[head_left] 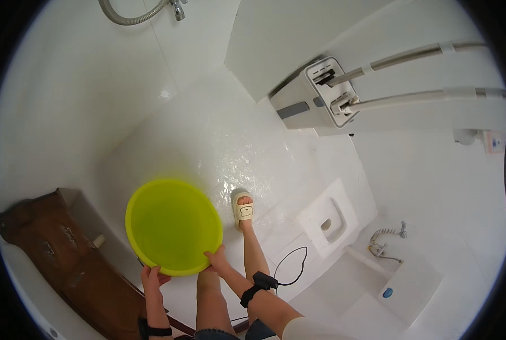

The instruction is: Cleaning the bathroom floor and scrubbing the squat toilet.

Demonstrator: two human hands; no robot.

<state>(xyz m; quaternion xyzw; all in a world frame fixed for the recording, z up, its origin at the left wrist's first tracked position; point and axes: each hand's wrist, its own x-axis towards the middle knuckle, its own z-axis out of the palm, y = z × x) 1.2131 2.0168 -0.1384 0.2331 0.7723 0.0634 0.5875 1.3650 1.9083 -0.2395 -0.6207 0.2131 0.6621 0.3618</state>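
Note:
A large round yellow-green basin (pixel 173 226) is held in front of my legs, its open side facing up. Whether any liquid lies in it I cannot tell. My left hand (pixel 152 276) grips the near left part of the rim. On the near right part of the rim, my right hand (pixel 216 261) has its thumb over the edge, with the other fingers mostly hidden beneath. Black straps circle both forearms, and the right one carries a small black device (pixel 264 280) with a cable.
My cream slipper (pixel 243 211) stands on the wet, shiny white floor (pixel 207 136). A squat toilet (pixel 329 218) is set at right, near a white cistern (pixel 403 292). A mop bucket (pixel 306 96) with two poles stands far right; a brown-topped ledge (pixel 66 249) runs along the left.

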